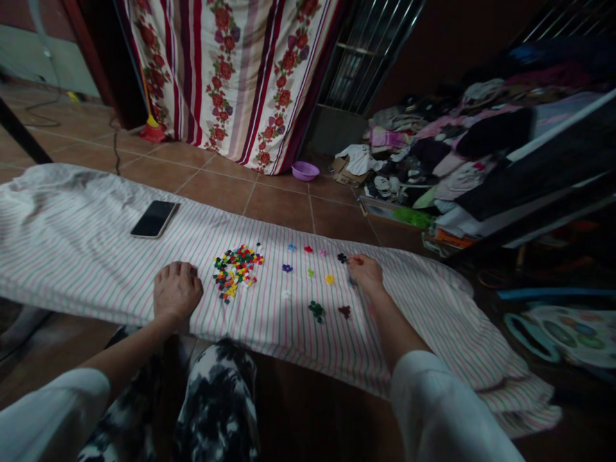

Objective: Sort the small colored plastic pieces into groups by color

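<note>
My right hand [366,274] is at the right end of the small sorted groups, thumb and forefinger pinched together beside the black beads [342,258]. What the pinch holds, if anything, is too small to make out. My left hand [177,290] rests palm down on the striped cloth, fingers curled, just left of a mixed pile of tiny coloured beads [237,269]. Separate little groups lie between the hands: light blue [291,247], red [308,249], pink [323,252], purple [287,268], lime [310,273], yellow [330,279], white [287,294], dark green [316,311] and brown [344,312].
A phone [154,219] lies on the striped cloth [86,244] at the left. Beyond are a flowered curtain [221,77], a purple basin [305,171] and a broom [153,128]. Heaped clothes [447,141] fill the right side.
</note>
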Action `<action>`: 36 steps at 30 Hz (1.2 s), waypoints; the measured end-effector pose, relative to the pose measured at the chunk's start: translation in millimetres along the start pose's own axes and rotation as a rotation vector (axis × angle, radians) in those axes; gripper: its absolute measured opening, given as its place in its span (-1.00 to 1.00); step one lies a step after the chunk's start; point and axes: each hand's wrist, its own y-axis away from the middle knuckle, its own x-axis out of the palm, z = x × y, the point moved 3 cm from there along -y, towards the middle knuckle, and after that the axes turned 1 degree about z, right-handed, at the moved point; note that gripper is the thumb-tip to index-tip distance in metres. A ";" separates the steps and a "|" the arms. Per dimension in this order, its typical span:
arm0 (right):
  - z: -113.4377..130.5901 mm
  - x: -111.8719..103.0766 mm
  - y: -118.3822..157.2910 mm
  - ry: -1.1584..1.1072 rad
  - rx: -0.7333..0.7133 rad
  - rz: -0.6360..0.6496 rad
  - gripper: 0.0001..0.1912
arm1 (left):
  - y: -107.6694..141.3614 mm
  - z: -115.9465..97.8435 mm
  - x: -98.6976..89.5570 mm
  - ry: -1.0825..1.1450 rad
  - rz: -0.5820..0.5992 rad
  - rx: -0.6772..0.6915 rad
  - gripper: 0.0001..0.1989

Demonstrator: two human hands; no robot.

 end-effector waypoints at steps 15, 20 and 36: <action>186.8 53.7 113.2 -0.258 -0.736 0.354 -0.79 | 0.7 -1.1 -0.5 0.042 -0.022 0.010 -0.76; 225.4 77.9 148.9 -0.152 -0.871 0.483 -0.79 | 0.4 -0.9 1.5 0.049 -0.046 0.015 -0.78; 255.5 117.1 161.4 0.157 -0.954 0.472 -0.76 | -0.6 -0.9 -1.9 0.092 -0.031 0.016 -0.77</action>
